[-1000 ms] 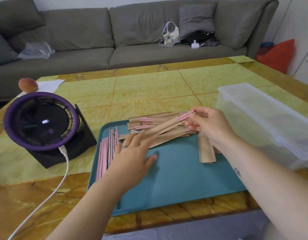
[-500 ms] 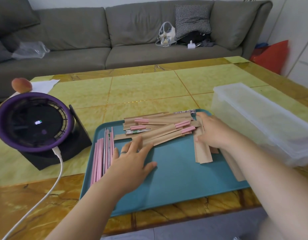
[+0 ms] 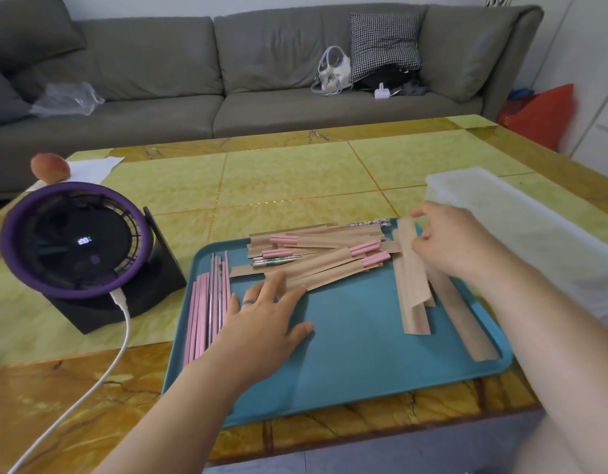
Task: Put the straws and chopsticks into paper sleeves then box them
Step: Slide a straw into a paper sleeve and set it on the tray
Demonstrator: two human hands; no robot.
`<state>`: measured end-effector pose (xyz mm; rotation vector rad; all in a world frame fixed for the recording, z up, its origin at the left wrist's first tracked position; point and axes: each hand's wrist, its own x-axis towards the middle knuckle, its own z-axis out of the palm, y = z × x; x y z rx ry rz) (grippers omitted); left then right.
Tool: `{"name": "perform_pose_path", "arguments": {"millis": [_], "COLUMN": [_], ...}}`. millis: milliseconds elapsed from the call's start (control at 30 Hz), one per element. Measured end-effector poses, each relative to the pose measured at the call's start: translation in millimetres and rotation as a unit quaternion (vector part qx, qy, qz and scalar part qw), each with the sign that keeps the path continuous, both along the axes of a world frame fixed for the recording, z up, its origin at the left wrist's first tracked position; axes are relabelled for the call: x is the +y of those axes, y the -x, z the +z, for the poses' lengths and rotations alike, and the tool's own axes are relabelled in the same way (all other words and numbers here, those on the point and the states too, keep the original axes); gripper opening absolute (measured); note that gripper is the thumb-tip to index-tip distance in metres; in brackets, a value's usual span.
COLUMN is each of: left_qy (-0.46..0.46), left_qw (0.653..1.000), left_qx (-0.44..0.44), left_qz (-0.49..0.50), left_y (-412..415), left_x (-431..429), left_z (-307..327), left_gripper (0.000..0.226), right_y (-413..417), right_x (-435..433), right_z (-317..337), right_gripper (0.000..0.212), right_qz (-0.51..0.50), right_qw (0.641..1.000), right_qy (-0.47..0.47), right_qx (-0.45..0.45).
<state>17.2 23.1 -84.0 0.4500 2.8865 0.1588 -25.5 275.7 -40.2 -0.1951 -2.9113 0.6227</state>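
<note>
- Pinching the far end of the empty sleeves (image 3: 412, 289) with the right hand (image 3: 446, 241), up at the far right corner of the teal tray (image 3: 347, 371); thumb and forefinger closed on the paper, other fingers loosely curled.
- Resting the left hand (image 3: 261, 323) flat on the tray's middle, fingers spread and gripping nothing, fingertips touching the near ends of the sleeved pile (image 3: 323, 254).
- All the task's things on the tray: bare pink straws (image 3: 200, 316) and metal sticks (image 3: 215, 302) lined up along its left edge, sleeved pile across its far side, empty sleeves down its right side.
- Looks like peeling one sleeve off the stack. Best to lift only the top one, draw it lengthwise toward the tray's bare near half, and leave the rest undisturbed.
- Worth keeping the left hand low and ready to slide across to the tray's left edge for a single straw.
- Mind the tray's near right rim: one sleeve end riding up against it, easy to knock off.
- Plenty of bare teal across the tray's near half for the threading.
- Tight on the tray's right, with the plastic box (image 3: 535, 241) just beside it and close to the right forearm.
- Fan (image 3: 73, 241) just off the tray's left side, cable (image 3: 90, 371) trailing nearward; no wide swings that way.
</note>
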Motion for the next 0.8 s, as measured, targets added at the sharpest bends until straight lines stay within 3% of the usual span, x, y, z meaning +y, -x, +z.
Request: {"name": "perform_pose_path", "arguments": {"millis": [100,167,200,233,300,333,400,500,600,700,800], "left_qy": [-0.006,-0.070,-0.148,-0.254,-0.490,-0.556,-0.623,-0.681,-0.703,-0.734,-0.744], "left_qw": [1.000,0.995,0.986,0.965,0.871,0.828,0.776,0.722,0.693,0.653,0.637], "left_qx": [0.019,0.067,0.080,0.060,-0.041,-0.075,-0.090,-0.060,0.000,0.020,0.033], "left_qz": [0.002,0.003,0.009,0.019,0.018,0.009,0.030,0.105,0.159,0.185,0.196], "left_y": [0.4,0.9,-0.9,-2.8,-7.2,-9.6,-13.1,-11.7,-7.4,-4.8,-7.4], "left_x": [0.0,3.9,6.6,9.6,12.8,13.5,11.4,1.6,-19.3,-41.1,-57.3], "left_z": [-2.5,0.1,4.9,11.8,25.8,30.9,34.7,37.9,49.4,58.7,67.5], "left_gripper": [0.056,0.054,0.053,0.053,0.046,0.039,0.033,0.026,0.027,0.026,0.026], "right_y": [-6.3,-13.4,-17.5,-21.2,-28.4,-32.3,-39.0,-42.7,-36.4,-32.1,-28.8], "right_x": [-13.8,-31.7,-42.2,-52.7,-71.1,-79.1,-91.7,-98.9,-98.1,-104.1,-127.5], "right_z": [5.2,6.5,6.8,6.5,3.3,2.3,-0.1,-1.4,-13.6,-28.4,-38.2], "right_gripper": [0.042,0.039,0.036,0.031,0.022,0.020,0.020,0.015,0.013,0.012,0.015], "right_qz": [0.031,0.081,0.113,0.142,0.182,0.197,0.219,0.234,0.214,0.226,0.287], "right_qw": [0.993,0.973,0.952,0.927,0.881,0.861,0.834,0.836,0.866,0.893,0.918], "right_qy": [0.051,0.192,0.274,0.344,0.436,0.470,0.505,0.494,0.450,0.382,0.265], "right_qx": [0.105,0.100,0.078,0.052,0.004,-0.013,-0.028,-0.037,-0.050,-0.067,-0.070]}}
